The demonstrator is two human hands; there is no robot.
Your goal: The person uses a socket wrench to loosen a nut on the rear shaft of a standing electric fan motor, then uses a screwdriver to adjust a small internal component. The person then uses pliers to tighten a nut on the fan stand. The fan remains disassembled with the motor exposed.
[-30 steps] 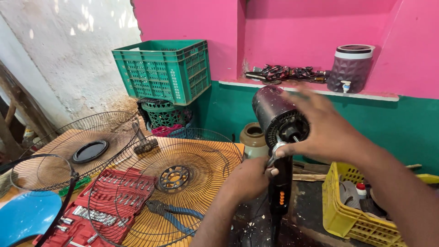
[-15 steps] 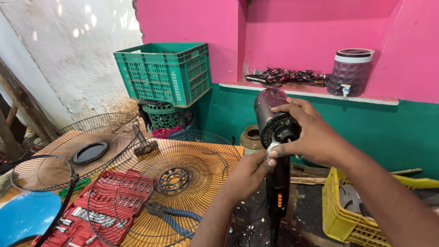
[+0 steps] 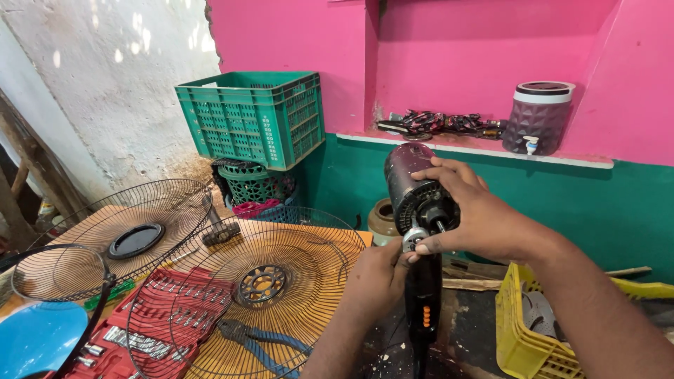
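Head view: the right hand [image 3: 484,217] grips the dark fan motor [image 3: 415,198] atop its black stand [image 3: 423,309]; left hand [image 3: 379,277] fingers pinch beneath the motor's front.

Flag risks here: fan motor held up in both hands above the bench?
1. Right hand wraps only the front of the fan motor; it might slip and drop.
2. Left hand works at the shaft from below; fingers could get pinched.
3. A drop could dent the wire fan guard beside it.
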